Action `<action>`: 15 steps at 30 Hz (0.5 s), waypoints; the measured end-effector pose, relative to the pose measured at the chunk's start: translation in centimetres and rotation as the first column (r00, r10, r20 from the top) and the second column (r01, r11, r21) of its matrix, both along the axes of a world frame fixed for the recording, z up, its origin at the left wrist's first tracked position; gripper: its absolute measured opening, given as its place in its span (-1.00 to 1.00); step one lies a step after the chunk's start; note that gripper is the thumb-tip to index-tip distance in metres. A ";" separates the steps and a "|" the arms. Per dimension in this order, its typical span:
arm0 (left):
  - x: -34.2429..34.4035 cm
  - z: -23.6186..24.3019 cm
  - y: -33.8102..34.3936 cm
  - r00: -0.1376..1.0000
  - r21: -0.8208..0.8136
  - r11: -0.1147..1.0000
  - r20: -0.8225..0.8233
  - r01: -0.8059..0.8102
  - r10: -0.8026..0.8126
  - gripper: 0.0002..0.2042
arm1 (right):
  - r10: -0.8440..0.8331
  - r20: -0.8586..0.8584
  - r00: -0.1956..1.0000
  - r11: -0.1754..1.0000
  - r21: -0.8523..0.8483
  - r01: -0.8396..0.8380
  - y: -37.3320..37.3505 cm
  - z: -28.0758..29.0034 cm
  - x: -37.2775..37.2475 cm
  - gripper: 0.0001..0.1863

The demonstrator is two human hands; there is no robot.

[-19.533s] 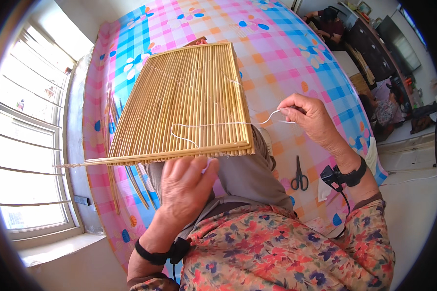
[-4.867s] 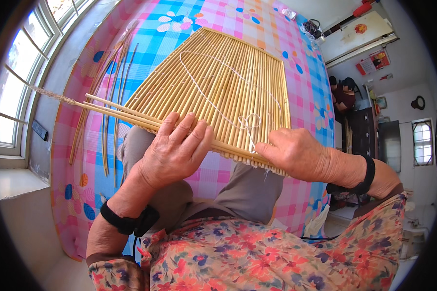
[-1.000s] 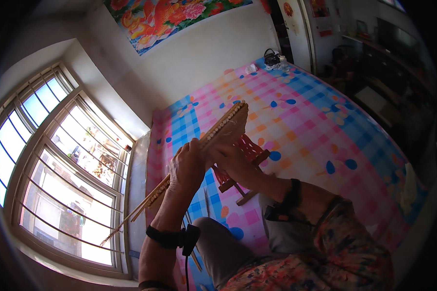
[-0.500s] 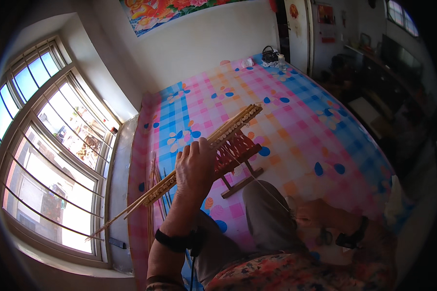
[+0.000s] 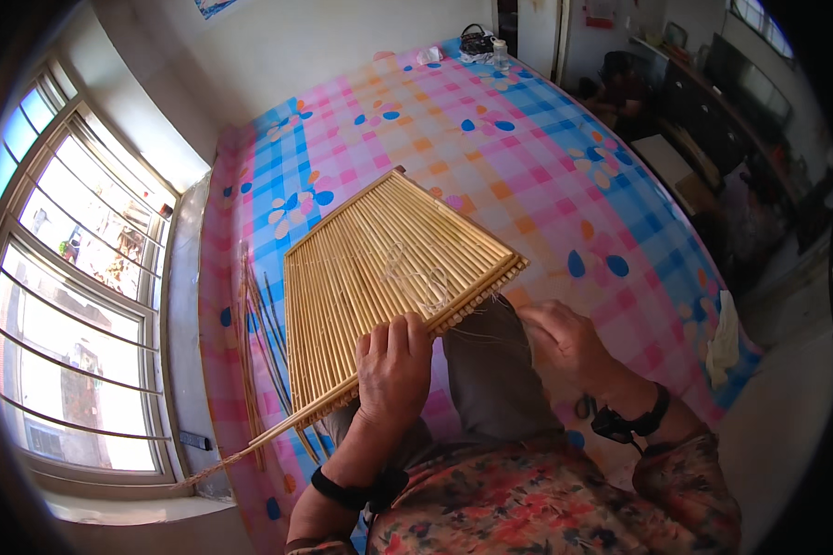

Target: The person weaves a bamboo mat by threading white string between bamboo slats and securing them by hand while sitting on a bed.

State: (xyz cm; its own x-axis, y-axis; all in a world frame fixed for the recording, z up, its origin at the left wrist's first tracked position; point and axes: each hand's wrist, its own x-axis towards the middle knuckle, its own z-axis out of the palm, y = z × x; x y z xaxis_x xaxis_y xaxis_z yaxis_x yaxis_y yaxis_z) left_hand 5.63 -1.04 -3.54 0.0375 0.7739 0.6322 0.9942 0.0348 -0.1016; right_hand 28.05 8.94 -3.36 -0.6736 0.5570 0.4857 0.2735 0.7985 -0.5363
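A panel of pale yellow stalks (image 5: 370, 277), bound side by side, lies tilted above my lap with its broad face showing. My left hand (image 5: 395, 370) is closed over its near edge, fingers on top. Long stalks stick out past the panel's lower left corner and end in a frayed tip. Fine loose threads hang at the right end of the near edge. Just right of that corner, beside my knee, my right hand (image 5: 569, 342) is closed with the fingers bent inward. Whatever it holds is hidden. Dark-handled scissors (image 5: 585, 407) lie by my right wrist.
Loose stalks (image 5: 252, 347) lie on the checked bed cover (image 5: 453, 176) at left, near the barred window (image 5: 83, 305). A dark remote (image 5: 193, 440) rests on the sill. A black bag (image 5: 475, 42) and a jar (image 5: 500, 55) stand at the far corner; a pale cloth (image 5: 723, 340) hangs at right.
The panel has swung from nearly edge-on to face-up, hiding the red-brown wooden frame under it. My right hand has moved up and slightly left; the thread leading to it no longer shows clearly.
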 end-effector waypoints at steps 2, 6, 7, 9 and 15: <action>0.2 -0.4 -0.5 0.995 0.003 0.998 0.081 0.058 -0.058 -0.70 | 0.063 -0.076 0.995 0.959 -0.273 -0.081 -1.3 -0.6 -2.9 -0.68; 0.9 0.5 -0.4 0.994 0.035 0.995 0.055 0.092 -0.094 -0.74 | 0.064 -0.322 0.945 0.688 -0.671 -0.275 -1.9 -4.4 -6.1 -0.64; 0.9 0.7 -0.3 0.994 0.031 0.995 0.054 0.090 -0.092 -0.74 | 0.048 -0.323 0.945 0.620 -0.732 -0.281 -1.9 -4.7 -6.6 -0.64; 0.5 0.7 -0.3 0.994 0.034 0.994 -0.020 0.105 -0.104 -0.77 | 0.048 -0.311 0.949 0.673 -0.692 -0.260 -2.5 -2.5 -6.7 -0.66; 1.0 0.3 -0.7 0.989 -0.024 0.990 0.067 0.137 -0.135 -0.77 | 0.062 -0.147 0.987 0.841 -0.525 -0.130 -2.0 -1.6 -3.6 -0.78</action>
